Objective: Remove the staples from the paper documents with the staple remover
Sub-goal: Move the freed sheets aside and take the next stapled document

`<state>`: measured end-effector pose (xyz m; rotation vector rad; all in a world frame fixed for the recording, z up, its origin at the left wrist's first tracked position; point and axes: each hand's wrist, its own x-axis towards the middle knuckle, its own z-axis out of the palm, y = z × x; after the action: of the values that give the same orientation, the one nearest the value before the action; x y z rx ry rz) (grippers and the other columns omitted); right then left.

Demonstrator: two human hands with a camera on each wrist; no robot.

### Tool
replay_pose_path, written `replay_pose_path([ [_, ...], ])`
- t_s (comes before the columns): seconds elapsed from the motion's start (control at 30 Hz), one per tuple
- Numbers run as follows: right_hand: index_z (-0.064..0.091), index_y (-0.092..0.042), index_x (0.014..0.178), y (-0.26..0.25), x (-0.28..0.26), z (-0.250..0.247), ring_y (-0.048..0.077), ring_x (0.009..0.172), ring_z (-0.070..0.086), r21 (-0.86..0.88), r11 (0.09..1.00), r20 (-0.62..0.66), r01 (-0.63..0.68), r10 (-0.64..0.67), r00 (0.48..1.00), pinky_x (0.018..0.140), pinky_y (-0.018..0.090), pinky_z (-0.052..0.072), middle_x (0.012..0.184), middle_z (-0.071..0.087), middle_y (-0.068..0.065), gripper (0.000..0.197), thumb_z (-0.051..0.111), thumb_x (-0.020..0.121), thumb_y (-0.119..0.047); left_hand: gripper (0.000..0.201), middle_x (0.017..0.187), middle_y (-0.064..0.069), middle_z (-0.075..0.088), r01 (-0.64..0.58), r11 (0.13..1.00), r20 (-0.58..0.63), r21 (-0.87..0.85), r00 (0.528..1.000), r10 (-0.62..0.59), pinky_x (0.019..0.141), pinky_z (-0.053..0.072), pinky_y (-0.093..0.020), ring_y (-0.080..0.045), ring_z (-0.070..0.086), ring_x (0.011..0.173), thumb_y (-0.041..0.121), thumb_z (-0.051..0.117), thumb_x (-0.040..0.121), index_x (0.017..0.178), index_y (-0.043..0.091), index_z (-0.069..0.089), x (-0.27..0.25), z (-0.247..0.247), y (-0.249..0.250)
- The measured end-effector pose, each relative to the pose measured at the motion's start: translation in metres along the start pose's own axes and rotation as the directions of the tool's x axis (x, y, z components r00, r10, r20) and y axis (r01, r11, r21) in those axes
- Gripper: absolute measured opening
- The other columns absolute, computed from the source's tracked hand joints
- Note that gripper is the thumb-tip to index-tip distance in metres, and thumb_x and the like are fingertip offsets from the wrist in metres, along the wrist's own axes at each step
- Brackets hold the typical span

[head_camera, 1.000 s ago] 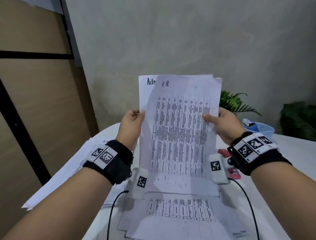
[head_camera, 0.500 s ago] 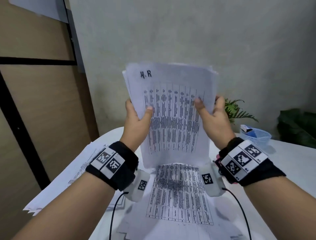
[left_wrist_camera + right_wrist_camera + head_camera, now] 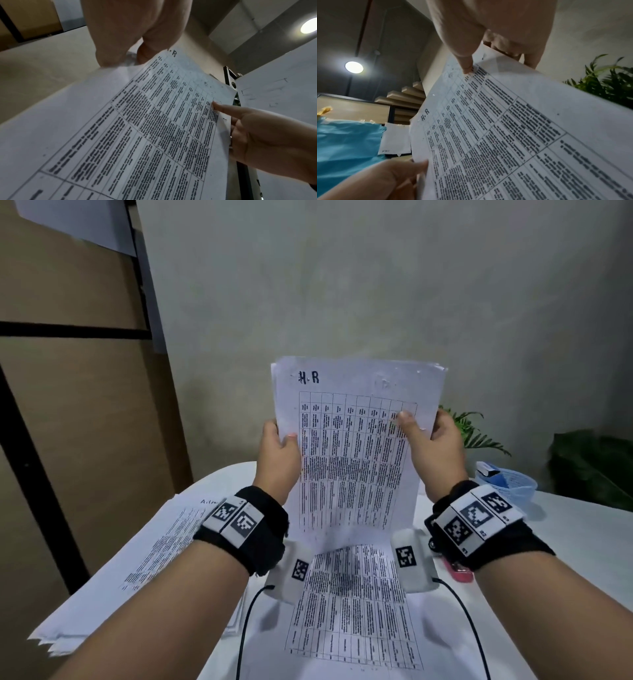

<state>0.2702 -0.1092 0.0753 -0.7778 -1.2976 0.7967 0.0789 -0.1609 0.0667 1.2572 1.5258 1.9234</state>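
Grey wall (image 3: 376,285) backs a white tabletop (image 3: 582,535) carrying loose sheets (image 3: 349,604) and a side pile (image 3: 130,570). Upright above it, a sheaf (image 3: 356,453) headed "H.R" is pinched at its edges by left hand (image 3: 279,453) and right hand (image 3: 435,446), thumbs in front. A pink tool (image 3: 459,571), possibly the staple remover, lies mostly hidden under the right wrist.

A printed sheet (image 3: 154,135) with a table of dark text fills the left wrist view, tilted. The left hand (image 3: 137,33) pinches its upper edge; the right hand (image 3: 265,135) holds the right edge, thumb on the print. A ceiling lamp (image 3: 308,27) glows.
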Motion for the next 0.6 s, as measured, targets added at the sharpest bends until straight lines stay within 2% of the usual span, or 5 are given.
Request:
replay_pose_path([
  [0.2, 0.051, -0.032, 0.095, 0.006, 0.005, 0.004, 0.004, 0.092, 0.059, -0.049, 0.998, 0.06, 0.036, -0.033, 0.998, 0.084, 0.027, 0.048, 0.098, 0.062, -0.013, 0.003, 0.048, 0.096, -0.034, 0.038, 0.103, 0.001, 0.061, 0.059, 0.997, 0.023, -0.04, 0.998, -0.058, 0.079, 0.053, -0.031, -0.019, 0.061, 0.097, -0.012, 0.036, 0.088, 0.116, 0.014, 0.039, 0.007, 0.001, -0.006],
  [0.3, 0.049, -0.017, 0.102, 0.002, 0.012, 0.006, 0.003, 0.078, 0.053, -0.16, 0.981, 0.073, 0.113, -0.102, 0.992, 0.068, 0.02, 0.043, 0.086, 0.055, -0.012, 0.025, 0.047, 0.095, -0.041, 0.027, 0.102, 0.001, 0.062, 0.104, 0.99, 0.015, -0.098, 0.995, -0.103, 0.087, 0.052, -0.038, -0.022, 0.061, 0.098, -0.001, 0.044, 0.093, 0.115, 0.015, 0.042, 0.015, 0.003, -0.008],
  [0.37, 0.048, -0.011, 0.111, 0.001, 0.018, 0.006, 0.008, 0.077, 0.051, -0.211, 0.972, 0.073, 0.102, -0.089, 0.993, 0.072, 0.026, 0.044, 0.086, 0.053, -0.007, 0.041, 0.047, 0.093, -0.047, 0.01, 0.099, 0.001, 0.062, 0.079, 0.991, -0.015, -0.104, 0.997, -0.081, 0.088, 0.05, -0.038, -0.021, 0.061, 0.096, 0.014, 0.043, 0.099, 0.109, 0.015, 0.044, 0.019, 0.004, -0.011],
  [0.5, 0.033, -0.013, 0.128, 0.01, 0.027, -0.009, 0.012, 0.096, 0.054, -0.369, 0.925, 0.247, -0.087, 0.188, 0.951, 0.088, 0.034, 0.044, 0.11, 0.054, -0.003, 0.068, 0.06, 0.081, -0.055, 0.009, 0.089, 0.004, 0.056, 0.0, 1.0, -0.04, -0.005, 0.999, 0.0, 0.075, 0.047, -0.033, -0.016, 0.054, 0.081, 0.02, 0.036, 0.101, 0.104, 0.014, 0.041, 0.025, 0.006, -0.02],
  [0.6, 0.028, -0.014, 0.138, 0.036, 0.033, -0.036, 0.025, 0.119, 0.049, -0.801, 0.591, 0.277, -0.09, 0.5, 0.821, 0.098, 0.034, 0.041, 0.134, 0.046, 0.008, 0.088, 0.073, 0.072, -0.051, 0.01, 0.098, -0.003, 0.057, -0.025, 0.998, -0.035, 0.06, 0.999, 0.027, 0.079, 0.046, -0.035, -0.018, 0.054, 0.085, 0.021, 0.035, 0.102, 0.108, 0.014, 0.038, 0.03, 0.008, -0.024],
])
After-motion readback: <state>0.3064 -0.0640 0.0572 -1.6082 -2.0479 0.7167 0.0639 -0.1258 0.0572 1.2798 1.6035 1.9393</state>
